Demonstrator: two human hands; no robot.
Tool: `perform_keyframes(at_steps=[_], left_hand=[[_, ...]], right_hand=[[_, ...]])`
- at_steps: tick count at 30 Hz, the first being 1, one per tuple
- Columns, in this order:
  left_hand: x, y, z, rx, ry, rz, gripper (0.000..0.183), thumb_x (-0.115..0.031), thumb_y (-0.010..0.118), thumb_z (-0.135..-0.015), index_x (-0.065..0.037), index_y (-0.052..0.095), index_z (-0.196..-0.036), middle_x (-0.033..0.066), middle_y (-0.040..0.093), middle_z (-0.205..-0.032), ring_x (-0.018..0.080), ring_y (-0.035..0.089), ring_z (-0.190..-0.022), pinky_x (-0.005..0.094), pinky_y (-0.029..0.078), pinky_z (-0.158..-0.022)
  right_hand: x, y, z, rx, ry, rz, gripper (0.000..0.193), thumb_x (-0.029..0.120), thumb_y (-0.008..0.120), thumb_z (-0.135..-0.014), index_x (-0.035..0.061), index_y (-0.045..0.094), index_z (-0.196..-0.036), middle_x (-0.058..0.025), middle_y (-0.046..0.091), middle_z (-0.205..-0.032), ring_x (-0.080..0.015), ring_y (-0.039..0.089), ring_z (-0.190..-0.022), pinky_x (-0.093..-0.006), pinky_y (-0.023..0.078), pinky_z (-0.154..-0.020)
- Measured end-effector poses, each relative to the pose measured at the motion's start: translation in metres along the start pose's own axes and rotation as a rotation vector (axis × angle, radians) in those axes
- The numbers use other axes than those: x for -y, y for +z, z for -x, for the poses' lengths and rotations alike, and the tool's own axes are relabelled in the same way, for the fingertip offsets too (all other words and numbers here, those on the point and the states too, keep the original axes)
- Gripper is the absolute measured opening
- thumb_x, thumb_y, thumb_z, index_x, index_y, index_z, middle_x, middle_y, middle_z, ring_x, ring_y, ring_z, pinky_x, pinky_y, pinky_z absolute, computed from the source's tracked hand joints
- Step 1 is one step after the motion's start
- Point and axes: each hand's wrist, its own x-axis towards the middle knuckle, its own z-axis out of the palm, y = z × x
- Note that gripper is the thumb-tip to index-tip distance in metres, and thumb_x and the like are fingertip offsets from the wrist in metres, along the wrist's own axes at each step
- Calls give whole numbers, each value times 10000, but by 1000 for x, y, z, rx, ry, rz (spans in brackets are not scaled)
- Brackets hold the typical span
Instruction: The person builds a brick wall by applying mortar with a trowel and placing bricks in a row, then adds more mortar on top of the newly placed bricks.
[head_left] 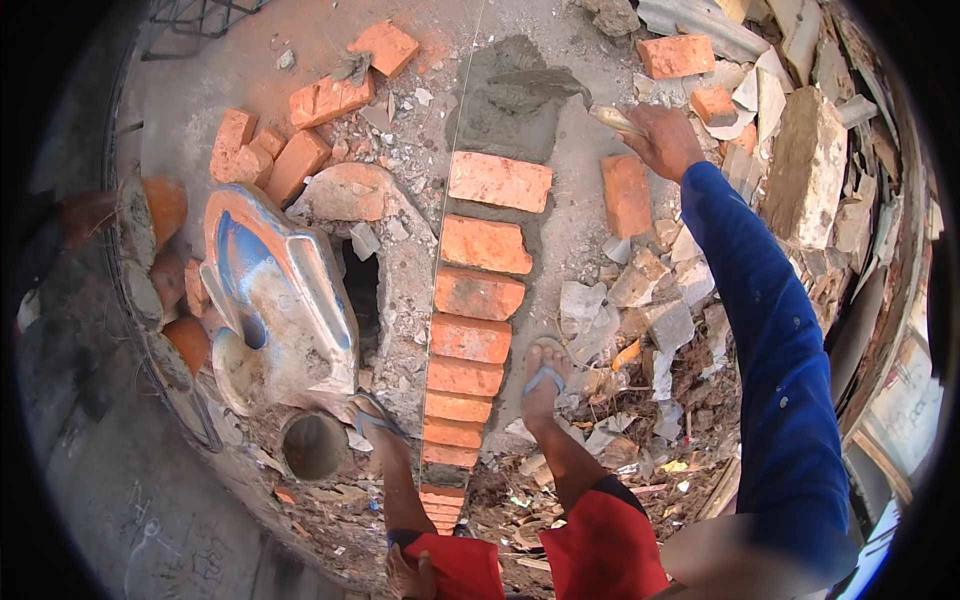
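Observation:
My right hand (665, 142) grips the wooden handle of a trowel (617, 121). Its blade lies in wet grey mortar (508, 115), spread at the far end of a row of orange bricks (500, 182). The row runs from that mortar down between my feet, with mortar showing in the gaps. A taut string (458, 130) follows the row's left edge. Down by my left knee, my left hand (411, 577) rests against the red shorts, holding nothing, its fingers extended.
Left of the row stands a dirty blue-and-white squat toilet pan (285, 290), beside a hole (360, 290) and a round pipe opening (314, 445). Loose bricks (330, 98) lie at the upper left. One brick (627, 195) is near my right forearm. Broken rubble (665, 325) covers the right side.

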Motion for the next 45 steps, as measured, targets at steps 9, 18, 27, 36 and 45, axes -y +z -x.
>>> perform_keyframes(at_steps=[9,18,27,36,45], left_hand=[[-11,-3,0,-47,8,-17,733,-396,688,-864,18,435,-1414,257,505,-1393,436,445,-1312,488,354,-1101],[-1,-6,1,-115,75,-71,756,-419,711,-841,10,450,-1406,245,504,-1404,434,453,-1313,507,355,-1097],[-224,-15,-40,201,394,1009,610,-300,655,-949,31,431,-1409,175,552,-1322,292,500,-1270,397,417,-1041],[-306,23,-72,873,132,1760,434,-240,672,-957,0,545,-1295,175,618,-1282,268,615,-1180,402,462,-1055],[-144,73,-61,643,-94,1447,363,-228,676,-954,20,586,-1202,196,651,-1206,309,639,-1135,462,506,-1012]], right_hand=[[17,31,-12,-123,220,46,319,305,664,-906,115,645,-1162,-110,663,-938,-324,658,-919,-461,495,-780],[45,16,64,-83,150,20,374,312,659,-907,90,629,-1207,-95,635,-986,-299,629,-906,-458,445,-781],[151,-29,130,-228,239,-341,393,245,666,-897,21,600,-1213,-165,627,-995,-359,601,-878,-458,446,-770],[273,-42,211,70,196,-980,291,208,616,-949,-18,605,-1131,-211,640,-1001,-394,621,-906,-442,474,-800],[69,108,97,-4,888,-141,672,403,788,-755,28,515,-1241,-243,597,-1205,-429,592,-1116,-488,484,-956]])
